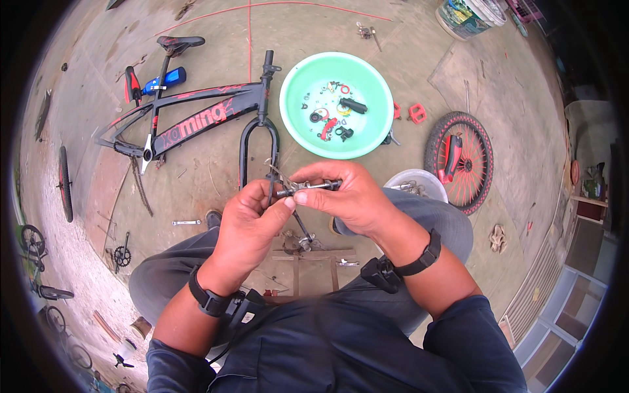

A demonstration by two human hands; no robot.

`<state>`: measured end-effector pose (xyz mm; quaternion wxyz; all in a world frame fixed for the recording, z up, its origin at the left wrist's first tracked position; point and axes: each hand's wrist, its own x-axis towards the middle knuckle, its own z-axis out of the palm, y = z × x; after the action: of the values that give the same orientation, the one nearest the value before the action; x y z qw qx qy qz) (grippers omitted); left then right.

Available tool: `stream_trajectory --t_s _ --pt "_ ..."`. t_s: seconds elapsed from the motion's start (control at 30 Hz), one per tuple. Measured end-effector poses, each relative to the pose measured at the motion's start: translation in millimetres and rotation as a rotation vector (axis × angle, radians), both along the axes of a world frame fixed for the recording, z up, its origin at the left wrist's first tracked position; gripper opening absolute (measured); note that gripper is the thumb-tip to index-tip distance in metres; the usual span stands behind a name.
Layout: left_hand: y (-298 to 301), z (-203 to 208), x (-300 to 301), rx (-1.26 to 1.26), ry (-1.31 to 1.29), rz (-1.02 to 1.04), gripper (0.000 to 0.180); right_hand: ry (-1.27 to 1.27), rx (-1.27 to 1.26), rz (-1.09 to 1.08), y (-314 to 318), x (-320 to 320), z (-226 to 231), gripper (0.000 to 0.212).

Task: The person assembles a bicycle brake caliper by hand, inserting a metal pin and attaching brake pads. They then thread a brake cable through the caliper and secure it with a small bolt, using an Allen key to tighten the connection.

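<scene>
Yard floor: grey concrete, stained in patches, spreading all around the basin.
Green basin: 1 wide, round, pale green basin, with small bike bits lying in it, some black, some red.
Held part: 1 slim metal part with dark ends, roughly level, raised just to the near side of the basin; I can't make out exactly what it is.
Left hand: this one, on the basin's near-left side, has thumb and fingertips pinched at the part's left end.
Right hand: the other, on the basin's near side, grips the part further along, thumb in front and fingers behind.
Bike frame: black with red markings, lying left of the basin, its fork nearest to it.
Saddle: black, on the frame's post, further left of the basin.
Wheel: 1 black tyre with red spokes, right of the basin on its near side.
Pedals: 2 red ones, just right of the basin.
Spanner: 1 silver spanner, left of the basin on its near side.
</scene>
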<state>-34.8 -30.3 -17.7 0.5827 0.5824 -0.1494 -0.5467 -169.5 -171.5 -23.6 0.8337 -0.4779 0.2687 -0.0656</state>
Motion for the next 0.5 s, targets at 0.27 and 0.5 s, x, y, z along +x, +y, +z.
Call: stream_trajectory --t_s 0.27,0.5 --pt "-2.2 4.0 -2.2 0.008 -0.031 -0.017 0.011 0.032 -0.066 -0.027 0.3 -0.5 -2.9 0.028" --pt "-1.5 2.1 -5.8 0.022 -0.070 -0.021 0.011 0.082 -0.088 -0.066 0.6 -2.1 -1.8 0.027"
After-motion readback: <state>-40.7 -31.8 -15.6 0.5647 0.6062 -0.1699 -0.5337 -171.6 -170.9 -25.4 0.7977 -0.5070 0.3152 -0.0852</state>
